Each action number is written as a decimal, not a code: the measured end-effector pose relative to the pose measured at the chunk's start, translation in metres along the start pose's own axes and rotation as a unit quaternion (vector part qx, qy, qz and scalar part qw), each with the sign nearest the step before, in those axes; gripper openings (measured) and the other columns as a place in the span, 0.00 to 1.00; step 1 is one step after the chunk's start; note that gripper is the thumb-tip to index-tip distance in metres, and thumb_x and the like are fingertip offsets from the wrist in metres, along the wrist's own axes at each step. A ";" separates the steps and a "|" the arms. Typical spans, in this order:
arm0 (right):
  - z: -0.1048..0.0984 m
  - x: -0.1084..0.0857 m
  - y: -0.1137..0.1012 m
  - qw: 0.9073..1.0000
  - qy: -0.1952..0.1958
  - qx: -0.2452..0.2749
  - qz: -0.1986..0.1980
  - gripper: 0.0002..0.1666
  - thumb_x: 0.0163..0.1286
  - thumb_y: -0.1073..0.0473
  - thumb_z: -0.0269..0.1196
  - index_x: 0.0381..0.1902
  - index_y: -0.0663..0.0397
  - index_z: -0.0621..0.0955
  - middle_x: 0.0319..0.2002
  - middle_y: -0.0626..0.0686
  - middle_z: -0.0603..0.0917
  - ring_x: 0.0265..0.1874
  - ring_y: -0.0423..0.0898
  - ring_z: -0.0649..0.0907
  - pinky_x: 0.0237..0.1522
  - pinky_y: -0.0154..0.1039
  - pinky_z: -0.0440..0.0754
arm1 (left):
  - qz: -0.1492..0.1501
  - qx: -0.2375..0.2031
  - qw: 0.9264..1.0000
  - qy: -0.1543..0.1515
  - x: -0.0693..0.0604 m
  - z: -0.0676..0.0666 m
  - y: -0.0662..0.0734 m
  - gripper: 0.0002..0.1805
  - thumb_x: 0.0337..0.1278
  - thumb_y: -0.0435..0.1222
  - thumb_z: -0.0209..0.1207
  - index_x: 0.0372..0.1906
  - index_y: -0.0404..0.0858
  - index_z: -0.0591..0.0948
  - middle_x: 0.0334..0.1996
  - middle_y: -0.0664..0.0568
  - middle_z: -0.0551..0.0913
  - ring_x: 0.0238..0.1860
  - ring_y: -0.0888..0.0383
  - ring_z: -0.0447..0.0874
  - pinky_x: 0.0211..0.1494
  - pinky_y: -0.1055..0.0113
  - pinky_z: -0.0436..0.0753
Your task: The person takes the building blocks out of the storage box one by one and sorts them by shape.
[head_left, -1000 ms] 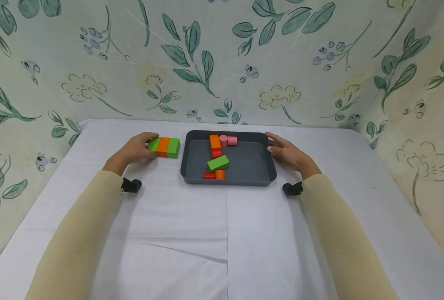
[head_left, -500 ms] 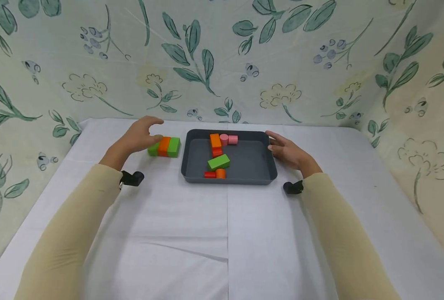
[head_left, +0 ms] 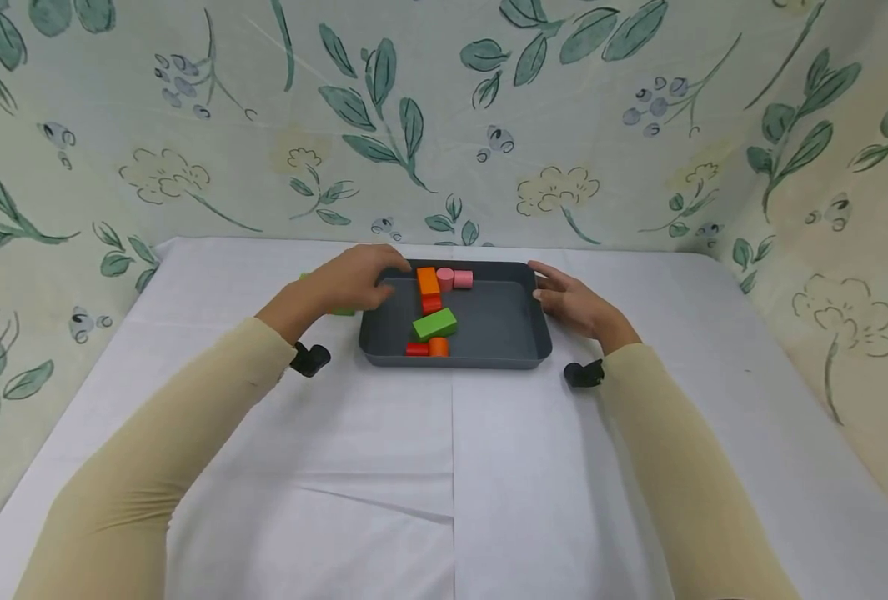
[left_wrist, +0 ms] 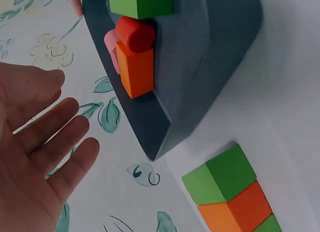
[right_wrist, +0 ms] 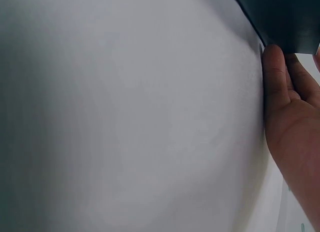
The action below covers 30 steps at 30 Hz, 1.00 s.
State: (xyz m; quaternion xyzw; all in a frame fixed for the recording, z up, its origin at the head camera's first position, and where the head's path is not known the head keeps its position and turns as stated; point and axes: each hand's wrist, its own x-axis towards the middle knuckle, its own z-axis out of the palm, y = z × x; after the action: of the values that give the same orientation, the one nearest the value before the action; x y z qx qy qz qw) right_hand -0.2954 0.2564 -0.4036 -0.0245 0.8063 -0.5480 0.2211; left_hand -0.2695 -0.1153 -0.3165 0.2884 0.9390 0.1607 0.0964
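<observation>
My left hand (head_left: 349, 282) hovers over the left end of a dark grey tray (head_left: 496, 325), its fingers spread and holding nothing. In the left wrist view the palm and relaxed fingers appear apart from the tray. Inside the tray lie an orange block (head_left: 428, 281), pink cylinders (head_left: 464, 279), a green block (head_left: 434, 322), red cylinders (head_left: 417, 349) and an orange cylinder (head_left: 439, 347). My right hand (head_left: 579, 310) rests with fairly straight fingers against the tray's right end. The right wrist view shows its thumb (right_wrist: 274, 71) touching the tray's outer wall.
Left of the tray, a row with a green block (left_wrist: 232, 172) and an orange block (left_wrist: 250, 207) stands on the white cloth (head_left: 383, 433). My left hand mostly hides this row in the head view. A leaf-patterned curtain (head_left: 263, 150) hangs behind the table.
My left hand has let go of the green-orange-green row, risen from it and moved right to the tray's left end. The right hand stays at the tray's right side.
</observation>
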 end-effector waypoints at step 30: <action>-0.001 -0.001 0.000 1.000 -0.004 0.000 0.003 0.41 0.77 0.61 0.49 0.80 0.29 0.47 0.82 0.55 0.43 0.81 0.55 0.48 0.81 0.54 0.46 | 0.041 0.100 0.984 -0.141 0.028 0.049 0.043 0.41 0.51 0.23 0.62 0.72 0.50 0.69 0.76 0.54 0.62 0.68 0.49 0.69 0.70 0.51 0.76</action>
State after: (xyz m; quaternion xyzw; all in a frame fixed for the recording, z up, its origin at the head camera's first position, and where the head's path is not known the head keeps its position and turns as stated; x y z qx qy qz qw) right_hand -0.2949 0.2576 -0.4024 -0.0244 0.8054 -0.5475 0.2259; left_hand -0.2572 -0.0532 -0.3495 0.3546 0.9147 0.0280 0.1917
